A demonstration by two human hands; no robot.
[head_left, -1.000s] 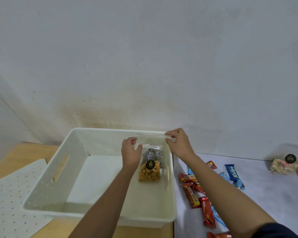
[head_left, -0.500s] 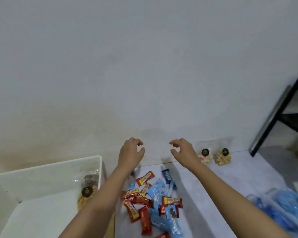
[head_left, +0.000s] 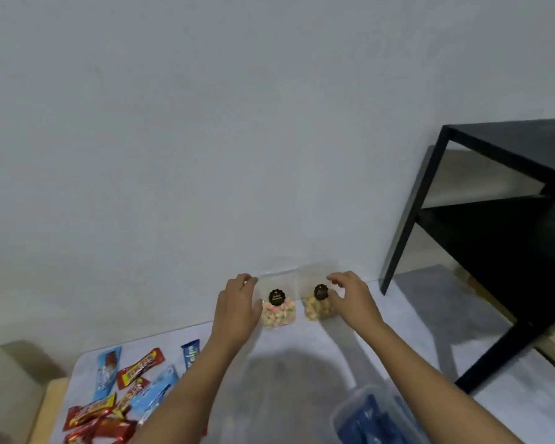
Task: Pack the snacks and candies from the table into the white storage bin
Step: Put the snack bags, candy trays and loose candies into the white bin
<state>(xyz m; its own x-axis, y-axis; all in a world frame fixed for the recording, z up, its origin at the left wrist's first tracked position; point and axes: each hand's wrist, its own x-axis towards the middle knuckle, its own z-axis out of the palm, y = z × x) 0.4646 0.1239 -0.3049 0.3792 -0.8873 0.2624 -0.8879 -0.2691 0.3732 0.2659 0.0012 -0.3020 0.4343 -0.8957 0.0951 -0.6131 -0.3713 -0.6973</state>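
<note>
- Two clear snack bags stand side by side against the wall at the back of the grey table [head_left: 302, 363]: a bag of pink-and-white candies [head_left: 278, 310] and, just right of it, a bag of tan snacks [head_left: 318, 305], each with a round black label.
- The left hand [head_left: 237, 307] is open, fingers spread, touching or nearly touching the left side of the candy bag.
- The right hand [head_left: 353, 299] is open too, fingers curved at the right side of the tan bag; no grasp is visible.
- Red and blue wrapped candy bars [head_left: 125, 392] lie heaped at the table's lower left.
- A black shelf unit [head_left: 500, 219] stands to the right.
</note>
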